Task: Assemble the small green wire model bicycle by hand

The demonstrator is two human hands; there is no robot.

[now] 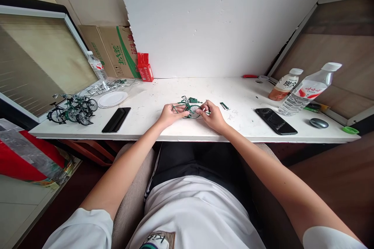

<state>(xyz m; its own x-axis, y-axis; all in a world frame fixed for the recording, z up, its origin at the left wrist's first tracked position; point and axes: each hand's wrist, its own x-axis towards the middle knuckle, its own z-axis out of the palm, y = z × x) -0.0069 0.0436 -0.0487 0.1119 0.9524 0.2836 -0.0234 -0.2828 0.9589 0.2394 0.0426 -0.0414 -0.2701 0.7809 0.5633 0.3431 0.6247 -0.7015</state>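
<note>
A green model bicycle (191, 109) is held just over the front of the white table. My left hand (172, 114) is closed on its frame, thumb along the near side. At the spoked wheel on the right, the fingers of my right hand (213, 116) are pinched together. A small part seems to be between them, too small to name. Right behind the bicycle lies a small green piece (193, 100). Another thin green part (224, 106) rests to the right of my right hand.
Several finished-looking model bicycles (74, 109) cluster at the left end, near white plates (112, 99) and a black phone (116, 120). On the right are a second phone (276, 121), two bottles (306, 90) (284, 85) and a mouse (318, 123). A red box (145, 68) stands behind.
</note>
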